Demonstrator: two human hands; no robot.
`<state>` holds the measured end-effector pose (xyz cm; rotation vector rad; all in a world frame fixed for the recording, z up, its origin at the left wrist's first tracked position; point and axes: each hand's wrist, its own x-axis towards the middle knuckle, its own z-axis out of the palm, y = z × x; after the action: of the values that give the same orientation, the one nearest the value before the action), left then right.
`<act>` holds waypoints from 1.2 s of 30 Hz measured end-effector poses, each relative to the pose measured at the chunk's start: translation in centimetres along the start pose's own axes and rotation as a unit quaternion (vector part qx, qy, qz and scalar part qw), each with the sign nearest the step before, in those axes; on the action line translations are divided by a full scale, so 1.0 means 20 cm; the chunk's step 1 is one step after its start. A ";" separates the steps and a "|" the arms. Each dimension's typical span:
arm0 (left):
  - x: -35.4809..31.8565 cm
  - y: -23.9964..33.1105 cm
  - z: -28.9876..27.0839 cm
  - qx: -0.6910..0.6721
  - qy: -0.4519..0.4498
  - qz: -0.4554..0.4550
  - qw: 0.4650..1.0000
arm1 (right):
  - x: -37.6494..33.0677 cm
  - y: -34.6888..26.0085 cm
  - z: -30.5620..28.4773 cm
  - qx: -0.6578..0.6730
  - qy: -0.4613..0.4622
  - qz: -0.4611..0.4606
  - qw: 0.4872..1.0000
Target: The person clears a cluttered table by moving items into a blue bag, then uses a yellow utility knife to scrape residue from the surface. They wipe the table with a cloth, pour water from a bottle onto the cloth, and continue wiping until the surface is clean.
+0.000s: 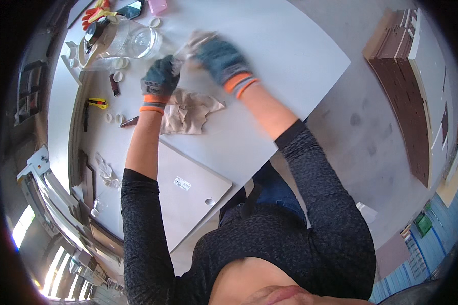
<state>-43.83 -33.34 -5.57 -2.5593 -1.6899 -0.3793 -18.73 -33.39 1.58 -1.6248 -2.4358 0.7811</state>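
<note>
Both my hands wear dark green work gloves with orange cuffs and are raised close together over the white table (285, 56). My right hand (223, 60), smeared by motion, is closed on a crumpled beige cloth (201, 38). My left hand (160, 79) has its fingers closed around something small and pale, too blurred to name. Below them a second beige cloth (188, 113) lies crumpled on the table. A large clear plastic jug (132, 40) with a dark cap lies on its side beyond my left hand.
Left of my left hand are a yellow utility knife (97, 103), small white rings (118, 77) and a dark tube (114, 85). Red-and-yellow gloves (96, 12) and a phone (131, 9) lie far left. A labelled pale board (193, 185) lies nearer me. Panels (404, 96) are stacked at right.
</note>
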 end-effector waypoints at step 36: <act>0.59 0.40 0.09 -0.053 0.038 0.070 0.995 | -1.17 0.62 0.27 0.075 0.238 -0.019 0.968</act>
<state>-31.82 -25.69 -3.78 -2.6808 -1.4927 -0.5640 -0.59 -52.36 -4.64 -1.4953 -2.0134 0.4818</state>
